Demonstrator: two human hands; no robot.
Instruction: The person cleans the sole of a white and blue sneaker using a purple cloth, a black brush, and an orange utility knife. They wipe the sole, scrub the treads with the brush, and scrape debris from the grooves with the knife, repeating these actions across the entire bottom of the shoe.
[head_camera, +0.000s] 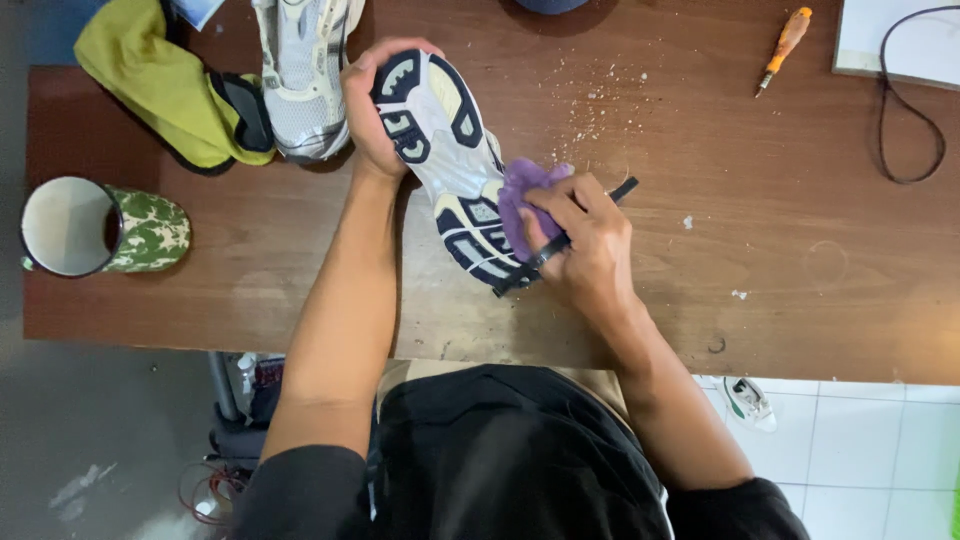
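Observation:
A sneaker (445, 140) lies sole-up at the middle of the wooden table (780, 280), its white, cream and navy tread facing me. My left hand (372, 110) grips its toe end from the left. My right hand (585, 245) presses a purple cloth (520, 190) against the heel part of the sole and also holds a thin black tool (560, 240) that juts out on both sides of the fingers. The second sneaker (303, 75), white and grey mesh, sits upright just left of my left hand.
A yellow-green cloth (150, 75) lies at the far left beside a camouflage mug (100, 228). An orange-handled screwdriver (785, 45) and a black cable (915, 110) on a white sheet lie at the far right. White crumbs (610, 110) speckle the tabletop.

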